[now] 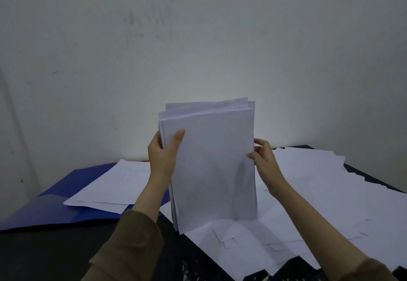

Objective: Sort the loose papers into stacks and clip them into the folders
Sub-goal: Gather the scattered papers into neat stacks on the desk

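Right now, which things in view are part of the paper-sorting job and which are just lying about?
In the job:
upright paper stack, gripped by left hand and right hand
loose papers spread on the table
blue folder, sheets lying on it

Lying about:
dark table
marked wall

Scuffed pale wall (198,38) behind dark table (55,254) (dim light).

paper stack (211,166) white | folder (55,206) blue | table (55,254) black | sleeve (132,247) olive-brown
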